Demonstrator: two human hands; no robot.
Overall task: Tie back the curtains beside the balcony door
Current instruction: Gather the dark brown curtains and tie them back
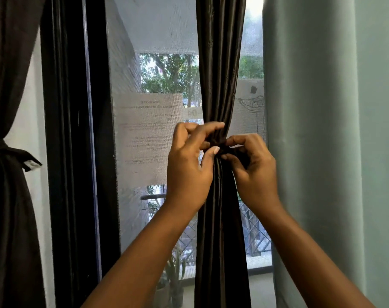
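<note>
A dark brown curtain hangs gathered into a narrow bunch in front of the balcony door's mesh screen. At its cinched middle a dark tie-back band wraps the folds. My left hand pinches the band from the left with thumb and fingers. From the right, my right hand pinches the band too, fingers curled over it. At the far left a second dark curtain hangs bound by its own tie-back.
The black door frame stands left of the screen. A pale green curtain hangs close on the right. Papers are stuck on the glass behind the mesh. Outside are a balcony railing and potted plants.
</note>
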